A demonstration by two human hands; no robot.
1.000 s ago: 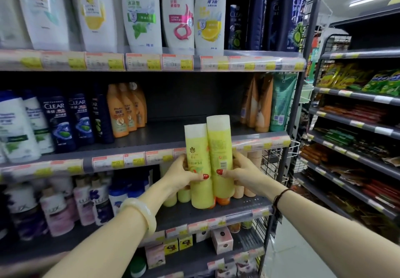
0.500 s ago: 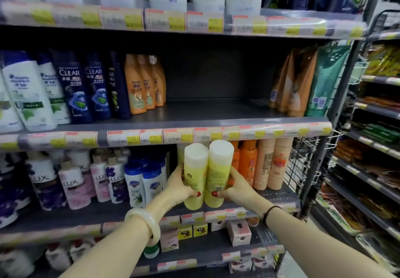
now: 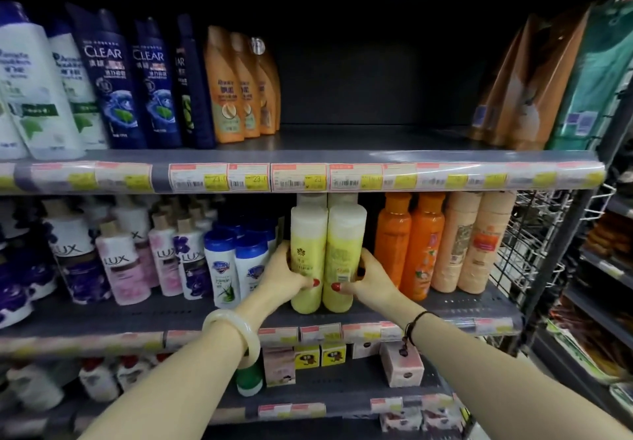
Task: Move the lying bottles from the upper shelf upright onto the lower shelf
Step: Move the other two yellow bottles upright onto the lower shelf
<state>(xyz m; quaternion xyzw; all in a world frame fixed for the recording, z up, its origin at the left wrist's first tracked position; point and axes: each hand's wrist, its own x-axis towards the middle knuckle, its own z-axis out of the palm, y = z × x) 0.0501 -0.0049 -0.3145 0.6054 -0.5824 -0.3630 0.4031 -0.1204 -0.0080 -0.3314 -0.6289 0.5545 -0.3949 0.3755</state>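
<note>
Nearest to me, both forearms reach in toward the lower shelf [image 3: 445, 306]. My left hand [image 3: 284, 277] has its grip closed around the left yellow bottle [image 3: 308, 261], thumb across the front, fingers hidden behind. My right hand [image 3: 368, 277] has its grip closed on the right yellow bottle [image 3: 344, 258] the same way. The 2 bottles stand upright, touching each other, bases look down on the lower shelf, though I cannot tell if full weight is released. They sit between the blue-capped white bottles [image 3: 236, 265] on the left and the orange bottles [image 3: 409, 244] on the right. More pale caps show right behind them, so I judge a row is already building there.

Further back, the upper shelf [image 3: 376, 157] has a bare dark stretch in the middle between the orange shampoo bottles [image 3: 239, 86] and the brown pouches [image 3: 524, 86]. I see 0 lying bottles on it; the back is dark, so I cannot rule out something hidden.

My judgement: placement is nearly finished for these 2, only letting go is left, and the task looks close to done.
</note>
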